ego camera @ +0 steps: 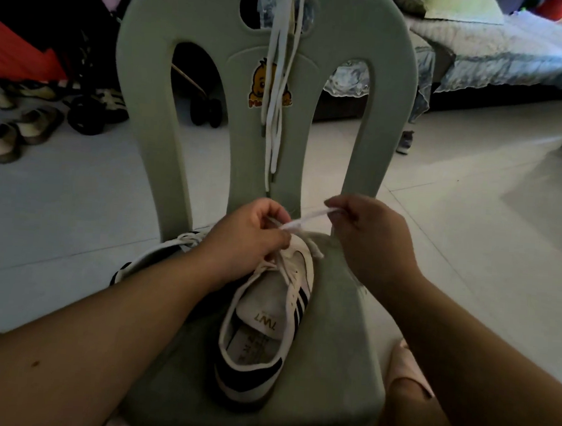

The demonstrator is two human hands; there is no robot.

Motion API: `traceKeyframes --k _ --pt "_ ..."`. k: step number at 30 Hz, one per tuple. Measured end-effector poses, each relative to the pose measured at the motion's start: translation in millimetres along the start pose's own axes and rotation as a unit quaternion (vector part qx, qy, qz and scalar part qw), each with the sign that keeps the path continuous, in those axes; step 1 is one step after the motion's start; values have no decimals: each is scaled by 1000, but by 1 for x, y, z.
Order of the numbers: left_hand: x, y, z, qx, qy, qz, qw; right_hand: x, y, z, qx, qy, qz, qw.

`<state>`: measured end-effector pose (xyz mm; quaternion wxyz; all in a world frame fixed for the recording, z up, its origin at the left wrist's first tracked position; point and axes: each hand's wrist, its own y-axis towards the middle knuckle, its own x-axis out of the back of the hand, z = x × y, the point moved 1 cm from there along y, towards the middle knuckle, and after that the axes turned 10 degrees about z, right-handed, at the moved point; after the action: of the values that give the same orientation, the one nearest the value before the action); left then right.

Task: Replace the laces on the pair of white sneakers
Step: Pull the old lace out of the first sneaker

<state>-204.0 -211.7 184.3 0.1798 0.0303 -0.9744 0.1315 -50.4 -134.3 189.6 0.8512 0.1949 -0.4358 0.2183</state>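
Floor: pale glossy tiles (471,226) lay all round; loose shoes (15,134) sat at ten o'clock of the view and a covered bed or sofa (500,52) at one o'clock
Chair: a green plastic chair (342,317) faced the person, its seat used as the work surface; a duck sticker (265,82) marked the backrest
Sneaker: the white sneaker (266,311) with dark stripes lay on the seat, toe toward twelve o'clock and heel toward six
Second sneaker: the other sneaker (157,254) lay at ten o'clock of the first, partly hidden under the left forearm
Spare laces: white spare laces (276,96) hung down the backrest at twelve o'clock, their tips just above the hands
Left hand: the left hand (247,240) had its fingers curled and pinched the lace close to the eyelets near the toe
Right hand: the right hand (367,239) pinched the lace between thumb and forefinger, at two o'clock of the toe
Lace: the flat lace (309,218) ran taut between the two hands; whether it was going in or coming out could not be told
Handling: the lace looked light, limp and easily twisted, so it was probably best taken near its stiff tip and fed flat; the sneaker seemed light with a soft upper, likely to slide on the smooth seat unless steadied at the eyelet row
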Motion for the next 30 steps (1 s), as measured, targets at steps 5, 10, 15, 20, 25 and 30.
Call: traceKeyframes --k 5,10,15,20,25,30 --pt "14 0 2 -12 -30 -119 992 -9 -2 2 -13 -9 79 997" --pt "22 2 13 14 60 -138 989 -33 -13 -4 -55 -45 331 941" --pt "25 -5 16 35 191 -150 969 -47 -20 -4 -114 3 319 941" --pt "16 -8 17 33 297 -106 949 -55 -25 2 -141 31 278 950" --pt "7 -10 17 19 331 -113 937 -58 -21 6 -151 30 258 954" --pt "-10 -19 10 -22 378 -79 922 -46 -18 -1 -239 183 278 912"
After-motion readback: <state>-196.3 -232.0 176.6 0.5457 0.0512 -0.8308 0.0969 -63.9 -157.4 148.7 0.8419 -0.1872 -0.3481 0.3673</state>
